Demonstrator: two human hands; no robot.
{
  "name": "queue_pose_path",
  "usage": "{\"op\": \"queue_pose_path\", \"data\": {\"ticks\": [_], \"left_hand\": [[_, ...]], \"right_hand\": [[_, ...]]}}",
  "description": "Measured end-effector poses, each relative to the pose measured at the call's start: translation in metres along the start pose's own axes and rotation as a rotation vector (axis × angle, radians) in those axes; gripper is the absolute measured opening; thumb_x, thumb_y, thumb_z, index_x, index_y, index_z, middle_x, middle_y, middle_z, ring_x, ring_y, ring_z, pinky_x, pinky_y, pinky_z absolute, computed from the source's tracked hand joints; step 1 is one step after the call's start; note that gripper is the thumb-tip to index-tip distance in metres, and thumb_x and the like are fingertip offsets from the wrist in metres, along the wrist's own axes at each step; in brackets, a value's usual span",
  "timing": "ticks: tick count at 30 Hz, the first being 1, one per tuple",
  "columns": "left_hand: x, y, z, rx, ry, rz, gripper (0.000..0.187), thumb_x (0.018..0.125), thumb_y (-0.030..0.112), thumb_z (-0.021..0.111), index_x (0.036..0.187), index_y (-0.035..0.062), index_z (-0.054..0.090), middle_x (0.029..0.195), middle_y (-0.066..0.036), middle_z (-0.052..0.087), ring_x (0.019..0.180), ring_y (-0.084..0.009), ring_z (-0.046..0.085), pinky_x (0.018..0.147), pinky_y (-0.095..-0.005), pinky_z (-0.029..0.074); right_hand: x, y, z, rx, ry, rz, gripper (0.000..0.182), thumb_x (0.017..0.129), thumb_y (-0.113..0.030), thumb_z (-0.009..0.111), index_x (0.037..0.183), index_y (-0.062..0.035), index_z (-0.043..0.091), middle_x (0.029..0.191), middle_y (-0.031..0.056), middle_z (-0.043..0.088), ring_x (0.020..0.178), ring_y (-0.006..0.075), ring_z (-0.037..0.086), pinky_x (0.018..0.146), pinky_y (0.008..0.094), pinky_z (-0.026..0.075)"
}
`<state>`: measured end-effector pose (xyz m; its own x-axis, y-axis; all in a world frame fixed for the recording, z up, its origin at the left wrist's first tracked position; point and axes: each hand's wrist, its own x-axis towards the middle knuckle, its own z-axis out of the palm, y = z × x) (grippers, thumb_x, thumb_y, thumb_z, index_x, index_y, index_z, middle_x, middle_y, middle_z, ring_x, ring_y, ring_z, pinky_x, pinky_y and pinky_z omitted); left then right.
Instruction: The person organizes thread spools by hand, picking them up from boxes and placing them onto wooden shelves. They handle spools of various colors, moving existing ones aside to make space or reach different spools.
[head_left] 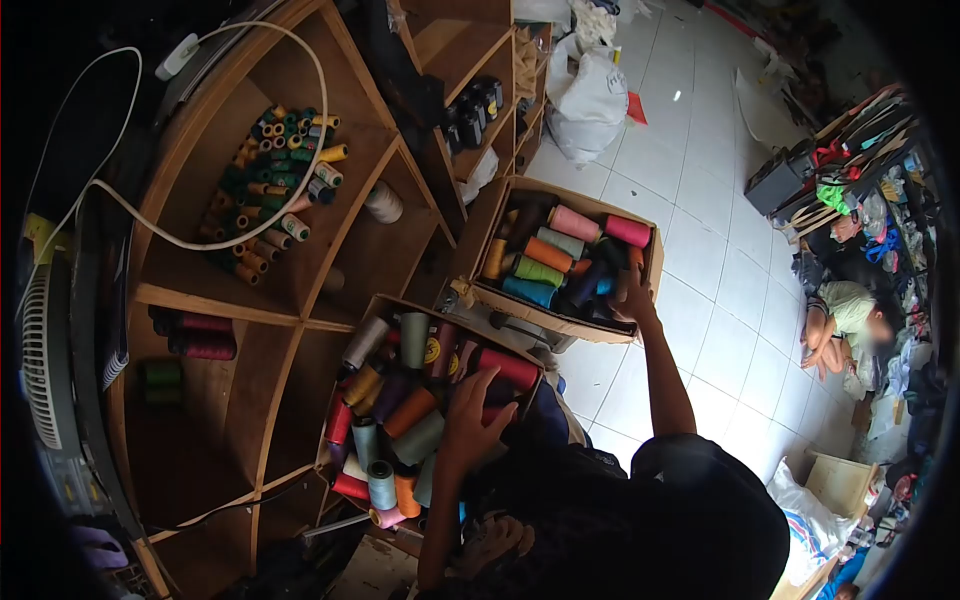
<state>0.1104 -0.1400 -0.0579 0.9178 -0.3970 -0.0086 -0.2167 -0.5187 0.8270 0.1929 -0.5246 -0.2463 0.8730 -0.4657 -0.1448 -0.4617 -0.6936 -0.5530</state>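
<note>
Wooden shelving (300,325) stands beside a nearer carton (405,541) and a farther carton (545,314), both packed with thread cones (413,340). Over the first, the left hand (474,420) spreads its fingers; at the other's edge, the right hand (631,298) is by an orange cone (636,258), its grip unclear from here.

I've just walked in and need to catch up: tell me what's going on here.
A person is handling large thread spools in two boxes. The right hand is in the farther box, by an orange spool; whether it grips it isn't clear. The left hand is open over the nearer box. Smaller spools sit in the wooden shelves on the left. Another person sits on the floor to the right.
</note>
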Motion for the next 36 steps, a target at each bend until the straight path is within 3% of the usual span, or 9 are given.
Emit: {"op": "queue_pose_path", "data": {"ticks": [5,8,11,16,23,25,28,30,36], "left_hand": [[-0.041,-0.003,-0.03,0.097,0.133,-0.155,0.046,0.082,0.014,0.07,0.124,0.0034,0.055,0.122,-0.018,0.056,0.114,-0.0346,0.054,0.098,-0.0411,0.043],[-0.074,-0.016,-0.041,0.177,0.236,-0.229,0.042,0.082,0.011,0.069,0.122,0.0041,0.056,0.12,-0.017,0.056,0.113,-0.0353,0.054,0.096,-0.0418,0.044],[-0.109,-0.025,-0.045,0.184,0.323,-0.343,0.039,0.082,0.01,0.069,0.119,0.0045,0.057,0.122,-0.017,0.054,0.115,-0.0357,0.053,0.096,-0.0422,0.045],[-0.152,-0.032,-0.044,0.336,0.42,-0.416,0.043,0.082,0.01,0.069,0.122,0.0066,0.055,0.133,-0.015,0.045,0.124,-0.0364,0.044,0.101,-0.043,0.041],[-0.184,-0.04,-0.013,0.347,0.636,-0.54,0.064,0.074,0.014,0.077,0.131,0.0124,0.05,0.14,-0.015,0.039,0.126,-0.0355,0.042,0.101,-0.0434,0.038],[-0.19,-0.038,-0.008,0.379,0.681,-0.623,0.068,0.072,0.016,0.079,0.132,0.0138,0.048,0.14,-0.016,0.039,0.127,-0.0359,0.04,0.102,-0.0455,0.035],[-0.204,-0.047,0.0,0.333,0.788,-0.622,0.071,0.071,0.016,0.081,0.132,0.0088,0.047,0.136,-0.018,0.04,0.126,-0.0381,0.04,0.104,-0.0481,0.032],[-0.212,-0.053,0.002,0.274,0.853,-0.604,0.071,0.071,0.017,0.081,0.131,0.0035,0.046,0.13,-0.02,0.044,0.124,-0.0396,0.042,0.104,-0.0483,0.033],[-0.244,-0.063,-0.008,0.402,0.992,-0.736,0.061,0.073,0.012,0.077,0.126,0.0009,0.048,0.121,-0.022,0.052,0.115,-0.0397,0.048,0.099,-0.0464,0.038]], "right_hand": [[-0.008,-0.038,-0.017,-0.209,0.037,0.061,0.087,0.07,-0.021,0.075,0.144,-0.0215,0.03,0.14,0.0244,0.031,0.127,0.0487,0.035,0.097,0.0623,0.037],[0.003,-0.042,-0.007,-0.138,0.101,-0.097,0.077,0.072,-0.024,0.074,0.14,-0.0198,0.038,0.138,0.023,0.037,0.125,0.044,0.04,0.103,0.054,0.035],[0.026,-0.051,-0.008,-0.136,0.14,-0.107,0.066,0.073,-0.022,0.073,0.131,-0.017,0.044,0.136,0.0212,0.038,0.128,0.0443,0.035,0.097,0.0631,0.034],[0.064,-0.066,-0.007,0.086,0.202,-0.522,0.043,0.077,-0.018,0.071,0.116,-0.009,0.054,0.102,0.0204,0.061,0.096,0.0399,0.06,0.083,0.0459,0.049],[0.074,-0.065,-0.01,-0.027,-0.025,-0.583,0.042,0.08,-0.025,0.069,0.115,-0.0065,0.056,0.107,0.0205,0.064,0.101,0.0355,0.062,0.084,0.0445,0.05],[0.08,-0.062,-0.021,0.089,-0.032,-0.531,0.041,0.079,-0.024,0.071,0.109,-0.0011,0.057,0.1,0.0214,0.066,0.096,0.0352,0.065,0.082,0.0431,0.051],[0.133,0.014,0.003,-0.338,-0.052,-0.286,0.048,0.08,-0.029,0.069,0.11,0.0053,0.054,0.101,0.0286,0.064,0.098,0.0439,0.062,0.085,0.0484,0.049],[0.151,0.062,0.03,-0.386,-0.154,-0.386,0.054,0.082,-0.035,0.065,0.109,0.0091,0.05,0.106,0.0333,0.06,0.102,0.0476,0.058,0.086,0.0523,0.047],[0.116,-0.007,0.018,-0.686,-0.302,-0.048,0.049,0.084,-0.035,0.064,0.113,0.0026,0.055,0.113,0.0265,0.062,0.108,0.0406,0.06,0.09,0.0484,0.049]]}}
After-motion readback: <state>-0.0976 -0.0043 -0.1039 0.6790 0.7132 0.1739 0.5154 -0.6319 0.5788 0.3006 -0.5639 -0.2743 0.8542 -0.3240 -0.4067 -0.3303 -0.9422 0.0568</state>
